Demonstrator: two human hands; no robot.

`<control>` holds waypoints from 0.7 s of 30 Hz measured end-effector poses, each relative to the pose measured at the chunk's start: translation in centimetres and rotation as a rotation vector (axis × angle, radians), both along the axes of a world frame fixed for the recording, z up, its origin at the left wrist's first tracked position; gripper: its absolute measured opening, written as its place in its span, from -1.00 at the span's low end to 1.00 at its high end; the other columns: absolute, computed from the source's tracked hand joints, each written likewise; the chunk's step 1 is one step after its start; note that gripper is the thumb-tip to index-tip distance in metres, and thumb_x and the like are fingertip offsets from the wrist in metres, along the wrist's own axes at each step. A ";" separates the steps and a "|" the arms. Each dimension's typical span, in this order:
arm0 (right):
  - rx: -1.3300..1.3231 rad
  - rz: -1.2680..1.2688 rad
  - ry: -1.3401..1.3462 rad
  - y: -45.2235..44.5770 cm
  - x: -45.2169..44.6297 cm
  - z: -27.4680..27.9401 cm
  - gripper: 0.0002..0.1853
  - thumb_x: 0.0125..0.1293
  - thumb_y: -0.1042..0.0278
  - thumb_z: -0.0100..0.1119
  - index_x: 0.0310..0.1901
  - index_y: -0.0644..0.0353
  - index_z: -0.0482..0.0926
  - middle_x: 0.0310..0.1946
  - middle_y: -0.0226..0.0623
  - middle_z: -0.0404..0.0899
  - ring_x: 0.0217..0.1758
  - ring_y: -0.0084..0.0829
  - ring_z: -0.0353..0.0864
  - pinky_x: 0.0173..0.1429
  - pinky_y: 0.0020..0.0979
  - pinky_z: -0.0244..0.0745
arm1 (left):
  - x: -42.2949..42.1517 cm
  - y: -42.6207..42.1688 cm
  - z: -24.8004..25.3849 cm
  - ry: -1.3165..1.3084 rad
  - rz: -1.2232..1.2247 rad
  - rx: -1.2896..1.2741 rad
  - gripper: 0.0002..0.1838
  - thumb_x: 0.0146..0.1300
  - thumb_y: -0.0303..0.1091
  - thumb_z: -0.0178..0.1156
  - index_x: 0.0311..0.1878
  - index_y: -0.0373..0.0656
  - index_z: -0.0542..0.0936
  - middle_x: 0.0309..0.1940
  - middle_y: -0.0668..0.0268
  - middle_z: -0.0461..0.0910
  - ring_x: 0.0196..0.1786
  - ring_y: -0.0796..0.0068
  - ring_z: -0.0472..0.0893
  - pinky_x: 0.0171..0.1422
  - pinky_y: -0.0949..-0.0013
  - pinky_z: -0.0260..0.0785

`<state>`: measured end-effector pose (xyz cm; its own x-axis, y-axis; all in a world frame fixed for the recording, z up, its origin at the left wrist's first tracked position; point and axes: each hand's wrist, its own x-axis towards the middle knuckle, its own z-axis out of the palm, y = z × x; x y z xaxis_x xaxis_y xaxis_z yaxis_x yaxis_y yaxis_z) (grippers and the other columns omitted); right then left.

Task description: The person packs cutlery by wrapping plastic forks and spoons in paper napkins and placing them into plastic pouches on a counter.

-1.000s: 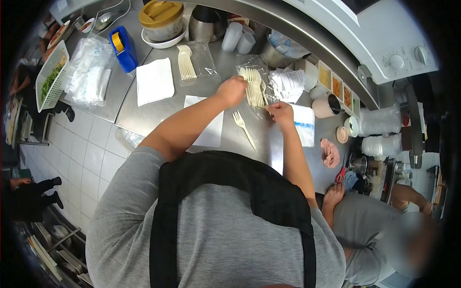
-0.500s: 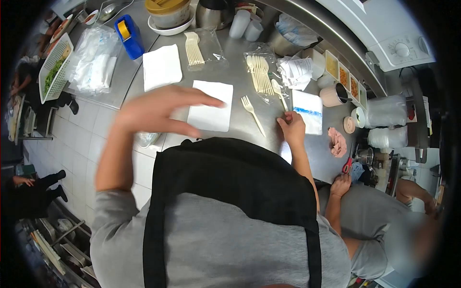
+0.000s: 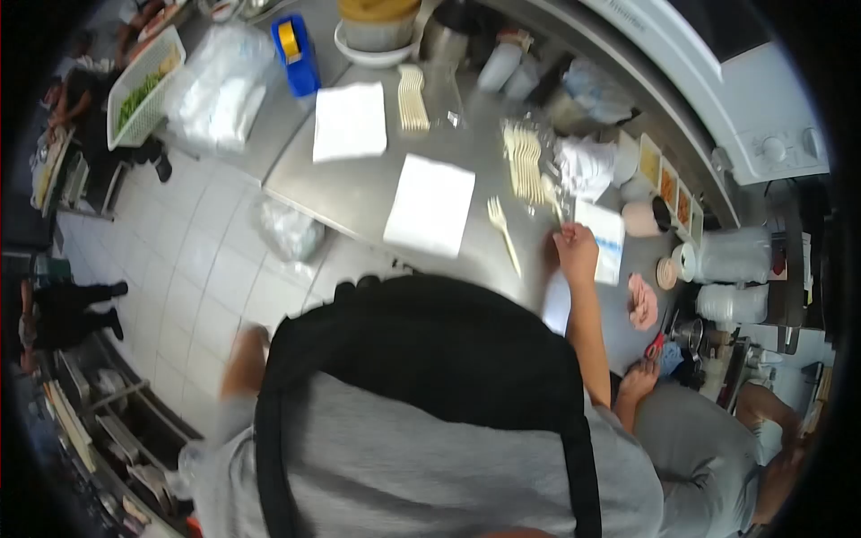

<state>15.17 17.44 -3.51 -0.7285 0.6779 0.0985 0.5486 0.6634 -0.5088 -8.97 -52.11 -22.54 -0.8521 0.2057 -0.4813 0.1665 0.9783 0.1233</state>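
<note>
My right hand (image 3: 577, 251) is over the steel counter, its fingers pinched at the handle end of a cream plastic spoon (image 3: 553, 199). Beside it, a cream plastic fork (image 3: 504, 235) lies loose on the counter. Left of the fork is a white paper napkin (image 3: 430, 206), and a second napkin stack (image 3: 350, 122) sits farther back. My left hand (image 3: 253, 341) is down at my side by the black apron, blurred, with its fingers hidden. Several spoons (image 3: 524, 163) rest in an opened clear bag, and several forks (image 3: 413, 99) lie at the back.
At the back left stand a blue tape dispenser (image 3: 296, 56) and plastic bags (image 3: 220, 85). Right of my hand are a white packet with a blue stripe (image 3: 599, 240), a pink cloth-like piece (image 3: 642, 302) and red-handled scissors (image 3: 656, 346). Another person's hand (image 3: 638, 381) is near the scissors.
My left hand has dropped from above the near napkin to my side. The view has shifted, so the counter appears lower and farther right. My right hand stays at the spoon.
</note>
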 end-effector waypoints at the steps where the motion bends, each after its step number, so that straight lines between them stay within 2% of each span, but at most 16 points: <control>1: 0.064 -0.007 0.018 0.4 -0.9 0.0 -0.66 0.03 0.25 0.39 -0.19 0.25 0.61 -0.29 -0.08 0.56 -0.23 -0.16 0.60 -0.11 -0.24 0.50 | 3.0 0.2 -3.5 -0.167 -0.017 -0.020 -0.59 0.23 -0.17 0.13 0.12 -0.07 0.42 0.01 0.05 0.44 0.02 0.09 0.54 0.06 0.11 0.44; 3: 0.148 0.057 -0.028 0.0 -1.6 0.3 -0.64 0.02 0.22 0.39 -0.19 0.24 0.60 -0.28 -0.04 0.53 -0.19 -0.05 0.55 -0.08 -0.19 0.47 | 7.4 1.5 -6.4 -0.398 -0.019 -0.012 -0.63 0.22 -0.20 0.15 0.07 -0.07 0.47 -0.03 0.05 0.49 0.00 0.08 0.55 0.06 0.11 0.43; 5: 0.122 -0.031 -0.120 0.7 -2.7 -0.6 -0.65 0.01 0.20 0.38 -0.21 0.24 0.60 -0.28 -0.05 0.54 -0.20 -0.05 0.56 -0.10 -0.19 0.47 | 8.3 2.7 -7.5 -0.432 -0.022 0.047 -0.67 0.20 -0.23 0.17 0.03 -0.07 0.51 -0.08 0.05 0.53 -0.02 0.08 0.56 0.05 0.11 0.42; 7: 0.119 -0.048 -0.144 1.1 -2.8 -1.2 -0.68 0.00 0.21 0.37 -0.26 0.24 0.60 -0.34 -0.08 0.57 -0.25 -0.07 0.58 -0.13 -0.18 0.48 | 7.6 3.3 -8.7 -0.251 -0.034 0.190 -0.70 0.19 -0.26 0.20 -0.01 -0.07 0.56 -0.13 0.05 0.57 -0.04 0.08 0.57 0.05 0.11 0.41; 8: 0.120 -0.061 -0.159 1.3 -2.6 -1.3 -0.70 0.00 0.22 0.36 -0.28 0.23 0.60 -0.37 -0.10 0.58 -0.27 -0.08 0.59 -0.15 -0.17 0.48 | 6.8 3.3 -9.8 -0.059 -0.065 0.309 -0.72 0.18 -0.27 0.21 -0.04 -0.07 0.58 -0.16 0.05 0.59 -0.05 0.08 0.58 0.05 0.11 0.41; 9: 0.097 -0.046 -0.202 1.2 -2.3 -1.0 -0.72 -0.01 0.23 0.35 -0.31 0.23 0.60 -0.40 -0.12 0.60 -0.30 -0.09 0.60 -0.17 -0.17 0.49 | 6.5 10.2 4.6 0.124 0.041 0.276 -0.70 0.10 -0.35 0.25 -0.05 -0.12 0.57 -0.12 0.10 0.55 0.01 0.05 0.51 0.10 0.11 0.37; 10: 0.074 -0.033 -0.244 0.6 -1.8 0.1 -0.74 -0.01 0.24 0.34 -0.35 0.23 0.60 -0.44 -0.14 0.61 -0.33 -0.10 0.61 -0.19 -0.17 0.50 | 4.7 11.3 5.6 0.412 -0.033 0.356 -0.70 0.05 -0.43 0.25 -0.09 -0.16 0.56 -0.11 0.12 0.50 0.00 0.02 0.47 0.10 0.09 0.35; 12: 0.038 -0.018 -0.300 -1.0 -0.3 2.2 -0.78 -0.02 0.26 0.32 -0.40 0.23 0.61 -0.48 -0.15 0.62 -0.36 -0.11 0.63 -0.21 -0.18 0.51 | 2.7 17.4 14.6 0.729 -0.136 0.532 -0.73 0.03 -0.48 0.28 -0.15 -0.17 0.53 -0.13 0.12 0.47 -0.03 0.03 0.45 0.05 0.11 0.35; 14: 0.017 -0.016 -0.328 -2.4 1.4 4.0 -0.80 -0.02 0.26 0.30 -0.43 0.23 0.62 -0.51 -0.15 0.63 -0.38 -0.12 0.64 -0.21 -0.20 0.52 | 1.5 22.4 18.9 0.797 -0.302 0.722 -0.71 0.00 -0.49 0.31 -0.16 -0.16 0.54 -0.11 0.13 0.48 -0.01 0.04 0.46 0.06 0.14 0.35; 16: -0.006 -0.049 -0.233 -4.1 2.4 5.0 -0.79 -0.03 0.26 0.29 -0.41 0.23 0.63 -0.48 -0.13 0.64 -0.36 -0.13 0.65 -0.20 -0.22 0.53 | 1.9 27.7 21.6 0.677 -0.483 0.939 -0.69 -0.02 -0.46 0.36 -0.16 -0.14 0.55 -0.09 0.15 0.51 0.01 0.10 0.49 0.07 0.17 0.38; 18: 0.031 -0.079 -0.187 -4.6 2.9 5.0 -0.77 -0.05 0.27 0.29 -0.38 0.23 0.64 -0.48 -0.09 0.64 -0.35 -0.13 0.66 -0.20 -0.23 0.53 | 2.5 32.4 22.2 0.556 -0.731 0.990 -0.67 -0.01 -0.44 0.36 -0.13 -0.10 0.56 -0.04 0.19 0.51 0.06 0.11 0.49 0.12 0.17 0.38; 21: 0.120 -0.117 -0.178 -1.7 2.6 3.9 -0.79 -0.05 0.29 0.29 -0.39 0.23 0.64 -0.49 -0.09 0.63 -0.35 -0.11 0.66 -0.21 -0.23 0.52 | 3.2 39.2 21.2 0.426 -1.043 1.067 -0.69 0.09 -0.43 0.26 -0.05 -0.08 0.57 0.10 0.22 0.49 0.20 0.11 0.43 0.26 0.14 0.32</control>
<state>17.74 15.78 0.34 -0.6586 0.7501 0.0601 0.6994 0.6397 -0.3188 -5.81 -12.88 -1.32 -0.1487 0.8522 0.5016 0.8971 -0.0972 0.4310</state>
